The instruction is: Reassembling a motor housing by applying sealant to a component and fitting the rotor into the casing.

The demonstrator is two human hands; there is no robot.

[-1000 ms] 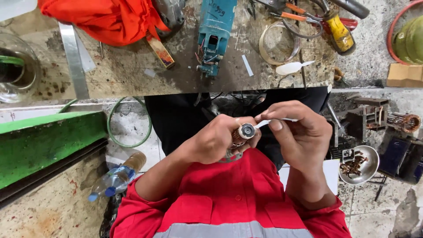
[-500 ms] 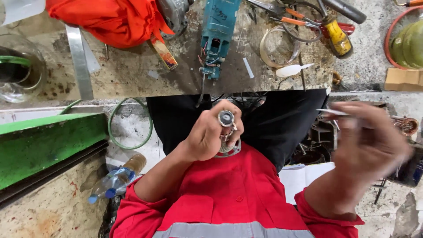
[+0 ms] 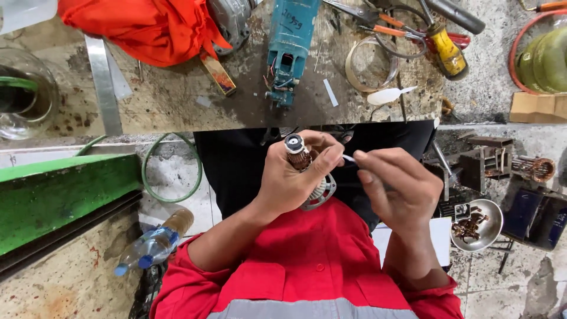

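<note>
My left hand grips a motor armature with a copper commutator, a bearing at its upper end and a grey fan at its lower end. The armature stands roughly upright in front of my red jacket. My right hand pinches a thin white stick whose tip touches the side of the armature. Both hands are held over my lap, just below the edge of the workbench.
On the bench lie a teal power-tool housing, an orange cloth, pliers, a tape ring and a white spoon. A metal bowl of parts and a plastic bottle sit on the floor, with a green board at left.
My right hand swung out to the right away from the armature, then came back with the white stick to it. The left hand kept hold of the armature.
</note>
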